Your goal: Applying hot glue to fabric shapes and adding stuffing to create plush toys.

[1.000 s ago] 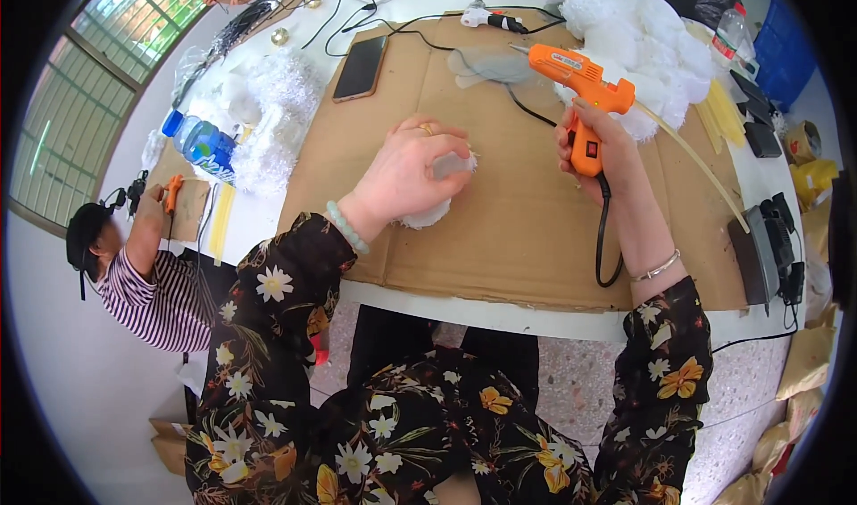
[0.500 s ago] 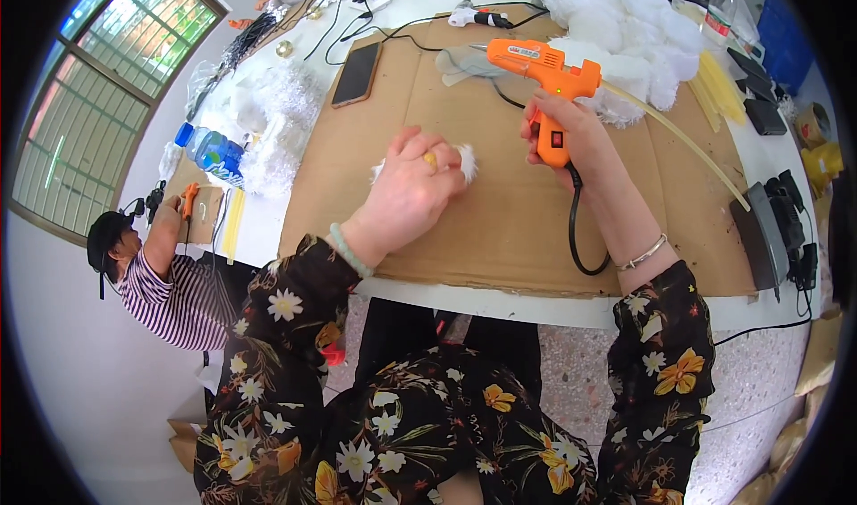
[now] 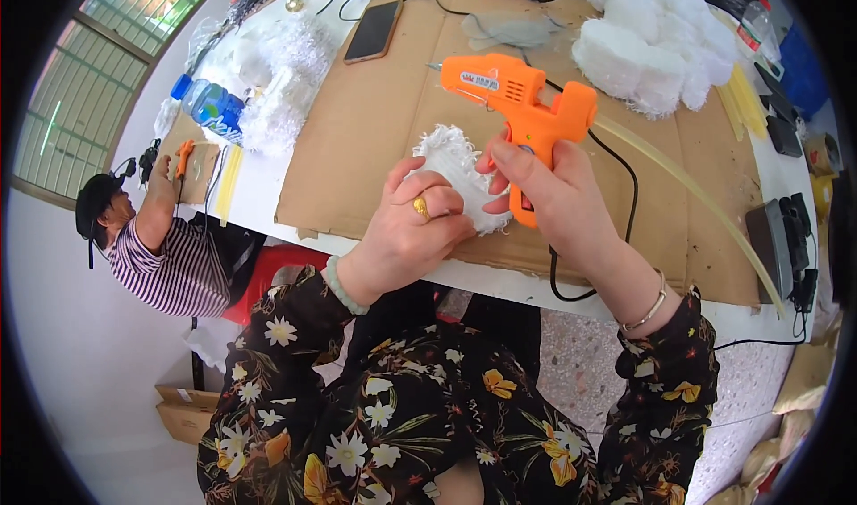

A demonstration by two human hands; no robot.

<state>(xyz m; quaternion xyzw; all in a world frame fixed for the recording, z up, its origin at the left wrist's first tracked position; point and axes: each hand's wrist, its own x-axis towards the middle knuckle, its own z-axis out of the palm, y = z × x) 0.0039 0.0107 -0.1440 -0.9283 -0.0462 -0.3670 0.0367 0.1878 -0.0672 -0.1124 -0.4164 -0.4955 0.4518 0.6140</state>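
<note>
An orange hot glue gun (image 3: 496, 84) is gripped in my right hand (image 3: 558, 184), its nozzle pointing left. A long yellowish glue stick (image 3: 687, 171) trails from its back end, and a black cord hangs from its handle. My left hand (image 3: 415, 224), with fingers curled, holds the lower left edge of a white fluffy fabric piece (image 3: 453, 161) over the cardboard sheet (image 3: 344, 161). The fingertips of my right hand are close to the fabric's right side; whether they touch it I cannot tell.
A phone (image 3: 373, 31) lies on the cardboard, with white fluffy pieces (image 3: 652, 45) at far right. A blue-capped bottle (image 3: 210, 108) stands left beside more white fluff (image 3: 290, 86). Black cords cross the back. At far left a person (image 3: 165, 255) in stripes sits near another orange glue gun (image 3: 184, 157).
My left hand has come nearer, and the fluffy piece, mostly covered before, now shows beside it. My right hand has brought the glue gun left and closer to me. The view has shifted.
</note>
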